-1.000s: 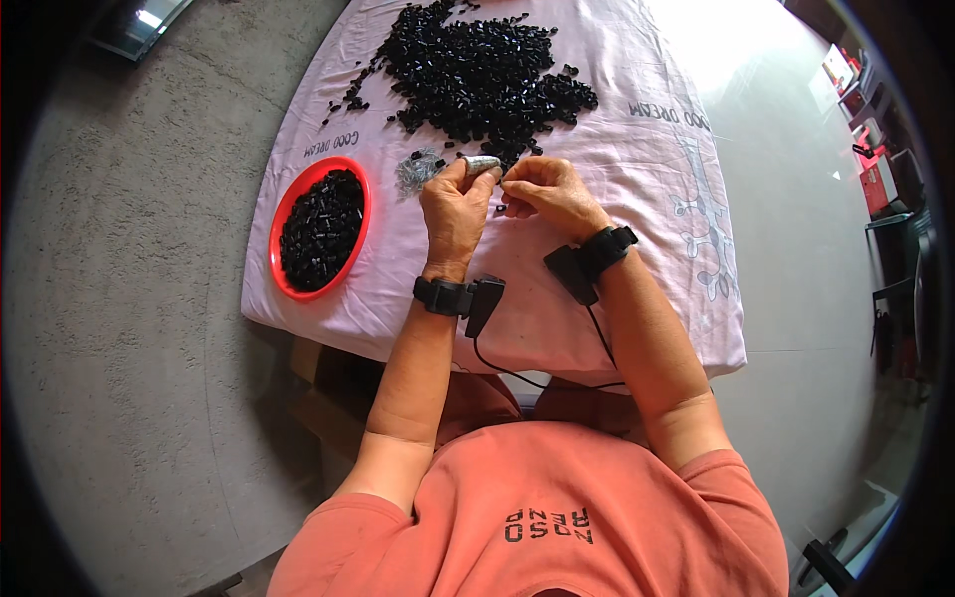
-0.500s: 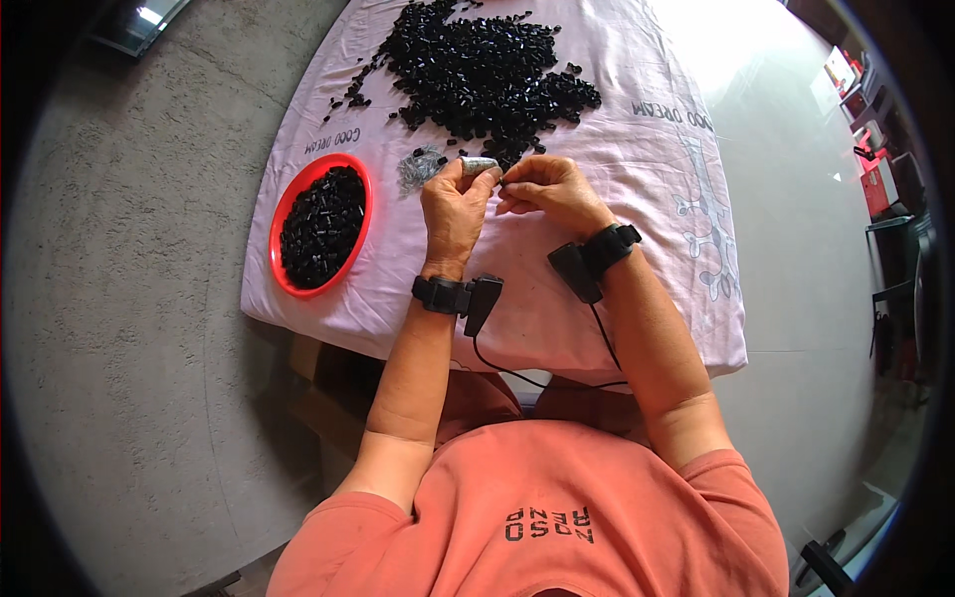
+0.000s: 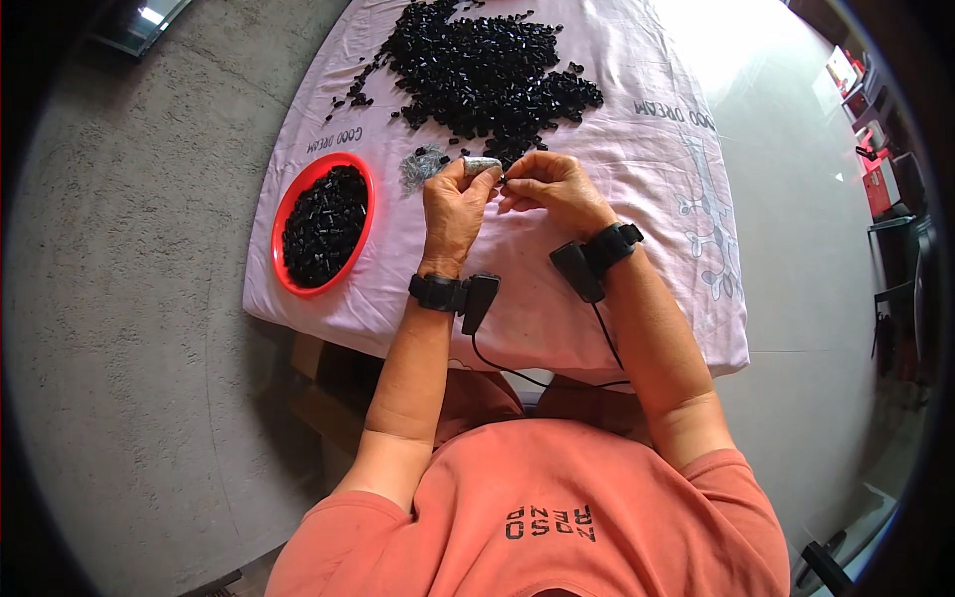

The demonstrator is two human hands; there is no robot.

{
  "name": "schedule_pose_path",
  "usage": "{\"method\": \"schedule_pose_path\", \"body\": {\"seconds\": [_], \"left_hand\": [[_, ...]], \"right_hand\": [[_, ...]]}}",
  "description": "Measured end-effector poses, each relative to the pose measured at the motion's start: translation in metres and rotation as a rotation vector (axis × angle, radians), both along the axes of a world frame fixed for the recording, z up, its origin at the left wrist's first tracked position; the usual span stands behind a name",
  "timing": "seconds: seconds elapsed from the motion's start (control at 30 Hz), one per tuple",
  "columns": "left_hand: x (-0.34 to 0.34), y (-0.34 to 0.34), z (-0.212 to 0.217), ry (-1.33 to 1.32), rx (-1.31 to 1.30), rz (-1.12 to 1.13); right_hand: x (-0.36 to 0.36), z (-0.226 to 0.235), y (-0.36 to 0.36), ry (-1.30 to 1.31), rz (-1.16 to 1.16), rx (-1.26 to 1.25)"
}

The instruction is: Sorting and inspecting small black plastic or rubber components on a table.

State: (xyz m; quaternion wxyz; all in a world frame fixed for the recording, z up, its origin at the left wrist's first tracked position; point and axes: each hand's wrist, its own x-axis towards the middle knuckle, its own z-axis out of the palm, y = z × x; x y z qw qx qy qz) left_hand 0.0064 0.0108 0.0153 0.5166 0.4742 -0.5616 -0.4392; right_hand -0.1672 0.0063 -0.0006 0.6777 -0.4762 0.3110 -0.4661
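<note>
Near the left edge of the cloth-covered surface (image 3: 617,308) stands a red bowl (image 3: 338,159) of black pieces (image 3: 323,224); right of it, a tangle of thin silvery strands (image 3: 423,167). The left hand (image 3: 456,216), forefinger in a silver-grey covering (image 3: 481,166), appears to pinch a small black piece (image 3: 502,181) – long axis indiscernible. The piece lies right of that grip, between both hands' fingertips, short of the black heap (image 3: 477,70) toward the far edge. The right hand (image 3: 564,191) closes thumb and forefinger just beside it – contents indeterminable.

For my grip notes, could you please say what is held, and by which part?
The left hand and right hand seem to pinch a small dark piece; exactly where cannot be told.
</note>
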Motion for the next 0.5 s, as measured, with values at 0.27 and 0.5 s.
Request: {"method": "schedule_pose_path", "body": {"seconds": [0.27,0.5], "left_hand": [[-0.0032,0.0000,0.0032,-0.067,-0.048,0.008],[-0.0030,-0.0002,0.0032,-0.105,-0.081,-0.009]], "right_hand": [[-0.0007,0.0005,-0.0008,0.009,-0.013,-0.020],[-0.0007,-0.0025,-0.0020,0.046,-0.023,-0.020]]}}
